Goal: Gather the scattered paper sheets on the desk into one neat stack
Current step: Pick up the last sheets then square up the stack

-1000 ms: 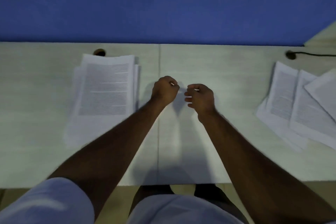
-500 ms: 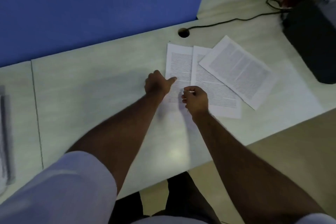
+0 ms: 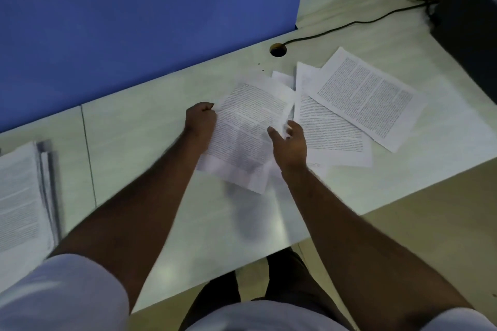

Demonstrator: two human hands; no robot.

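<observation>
A pale surface [image 3: 150, 142] meets a blue partition. Between our hands, the left hand [image 3: 200, 122] pinches the lifted sheet's [image 3: 247, 131] left edge; the right hand [image 3: 289, 142] curls on its right edge. Its long axis runs away from us, tilted right. We should keep it taut while carrying it to the stack [image 3: 21, 196] far left.

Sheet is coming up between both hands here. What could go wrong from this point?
The lifted sheet is already bowed between the left hand and right hand, so it may crease. Its far edge overlaps the loose sheets and could drag them further askew.
</observation>
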